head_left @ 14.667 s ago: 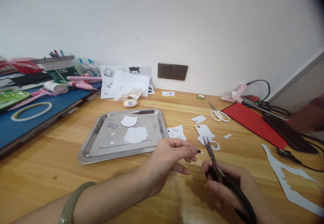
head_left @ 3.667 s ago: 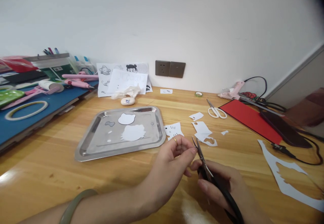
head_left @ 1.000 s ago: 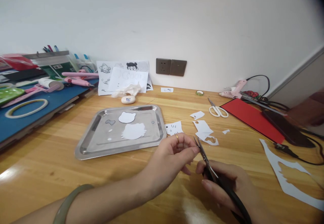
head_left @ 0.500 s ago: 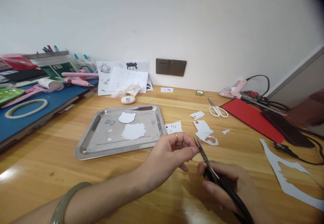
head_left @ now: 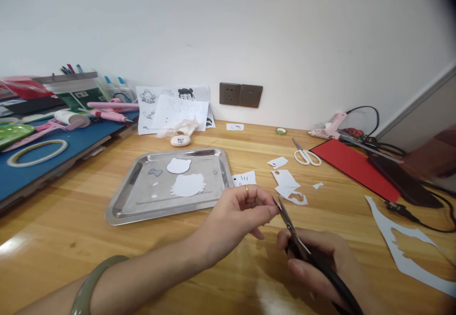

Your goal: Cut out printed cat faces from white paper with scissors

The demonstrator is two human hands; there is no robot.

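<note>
From my remote station I watch the right hand point(head_left: 337, 248), nearest me, its fingers curled round the handles of black scissors point(head_left: 326, 267), blades parted a little; just ahead, the left hand point(head_left: 242, 215) pinches thumb to index finger on what looks like a tiny dark piece point(head_left: 277, 205), right at the blade tips, its outline too small for me to make out; the step in hand, I judge, is a fine trim, and the next move calls for a steady pinch, with the steel clear of the skin; beyond, paper scraps point(head_left: 285, 180) dot the wooden table point(head_left: 53, 239), while to the left a metal tray point(head_left: 121, 213) bears a cat-head cutout point(head_left: 178, 165) and a whiskered cutout point(head_left: 188, 185); farther back lie white-handled scissors point(head_left: 306, 157); printed sheets point(head_left: 147, 115) rest by the wall point(head_left: 285, 44).
</note>
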